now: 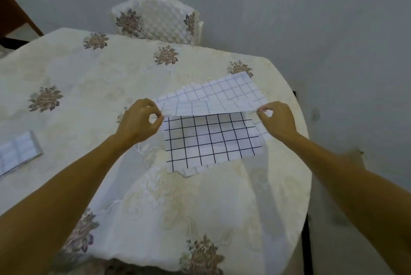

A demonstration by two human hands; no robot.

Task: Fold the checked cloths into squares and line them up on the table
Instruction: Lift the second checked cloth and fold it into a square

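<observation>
A white cloth with a faint grey check [222, 94] hangs lifted above the table's right half. My left hand [140, 121] pinches its near left corner and my right hand [278, 119] pinches its near right corner. The cloth's far edge slopes down toward the table. Under it lies another cloth with a bold black check [211, 141], flat on the table, with a bit of a paler cloth showing under its near edge. A folded checked cloth [17, 154] rests at the table's left edge, partly cut off by the frame.
The table [89, 88] wears a cream tablecloth with brown flower motifs. A chair with a quilted cover [160, 19] stands at the far side, against a plain grey wall. The table's right edge curves close to the cloths.
</observation>
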